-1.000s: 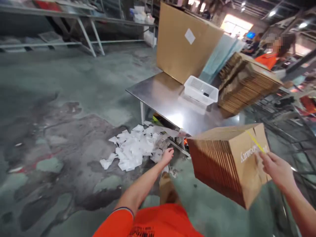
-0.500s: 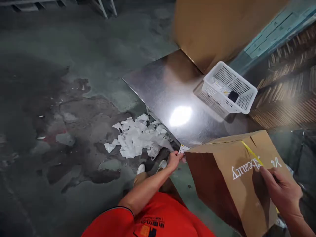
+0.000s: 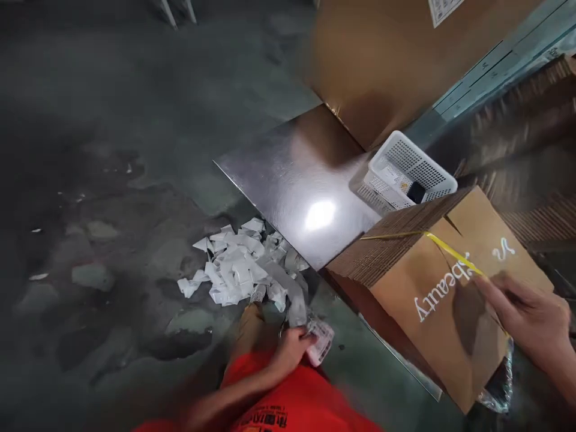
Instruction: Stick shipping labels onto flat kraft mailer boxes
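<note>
My left hand (image 3: 291,349), low in front of the red shirt (image 3: 270,399), pinches a printed white label (image 3: 320,342). A pale strip hangs right beside that hand, towards the pile of crumpled white paper (image 3: 238,267) on the floor. On the right, my right hand (image 3: 524,309) is closed around a yellow strap (image 3: 453,252). This strap runs round a thick bundle of flattened cardboard boxes (image 3: 418,288), printed with white lettering that reads "beauty". The bundle leans at the corner of the metal table (image 3: 288,174), its layered edges facing up.
On the table stand a white perforated basket (image 3: 400,174) with small items inside and a large cardboard box (image 3: 382,66). Stacked cardboard (image 3: 535,162) fills the far right. Clear plastic wrap (image 3: 499,384) shows below the bundle. The dark floor (image 3: 112,288) has worn, stained patches.
My left hand has drawn back from the table edge towards my body with the label. The bundle has come up and tilted, so its layered edges now show; my right hand keeps the strap.
</note>
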Available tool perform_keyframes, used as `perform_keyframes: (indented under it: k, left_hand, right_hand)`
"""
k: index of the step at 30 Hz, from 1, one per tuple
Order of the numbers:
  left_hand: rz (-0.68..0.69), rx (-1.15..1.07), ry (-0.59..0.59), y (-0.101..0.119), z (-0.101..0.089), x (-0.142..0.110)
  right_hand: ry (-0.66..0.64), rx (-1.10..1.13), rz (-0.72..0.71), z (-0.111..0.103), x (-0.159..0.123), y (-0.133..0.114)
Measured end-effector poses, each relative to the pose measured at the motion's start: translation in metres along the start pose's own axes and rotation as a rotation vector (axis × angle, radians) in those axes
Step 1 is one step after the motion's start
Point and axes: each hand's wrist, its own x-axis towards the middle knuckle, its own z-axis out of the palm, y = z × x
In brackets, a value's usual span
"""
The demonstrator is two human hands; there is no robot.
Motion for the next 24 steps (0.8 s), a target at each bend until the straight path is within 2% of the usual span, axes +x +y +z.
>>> perform_keyframes:
  k: [2,5,7,10,12,14,18,20,21,24]
  left_hand:
    - [0.129,0.139,-0.015,0.003,-0.049,-0.02]
    - [0.548,0.411,0.003,0.03,-0.116,-0.041]
    - [0.847,0.502,0.047,0.059,-0.147,-0.05]
    - [1.176,0.473,0.062,0.109,-0.171,-0.062]
    - [1.266,0.387,-0.01,0.141,-0.175,-0.067]
    - [1.285,0.297,-0.095,0.169,-0.17,-0.071]
    - [1.208,0.194,-0.277,0.217,-0.14,-0.077]
    - [1.109,0.195,-0.379,0.235,-0.121,-0.079]
    - [1.054,0.2,-0.421,0.243,-0.111,-0.079]
    - [0.887,0.18,-0.524,0.266,-0.082,-0.076]
  right_hand:
    - [-0.067,0.032,0.001,0.006,0.021,-0.022]
    - [-0.228,0.1,0.025,0.04,0.051,-0.049]
    - [-0.261,0.107,0.041,0.067,0.067,-0.061]
    - [-0.176,0.116,0.058,0.095,0.077,-0.071]
    - [-0.135,0.147,0.043,0.102,0.075,-0.077]
    - [-0.109,0.178,0.033,0.105,0.069,-0.085]
    - [-0.082,0.253,0.027,0.104,0.06,-0.092]
    - [-0.035,0.366,0.003,0.097,0.055,-0.077]
    - [0.036,0.457,0.018,0.092,0.049,-0.064]
    - [0.371,0.716,0.224,0.092,0.014,-0.009]
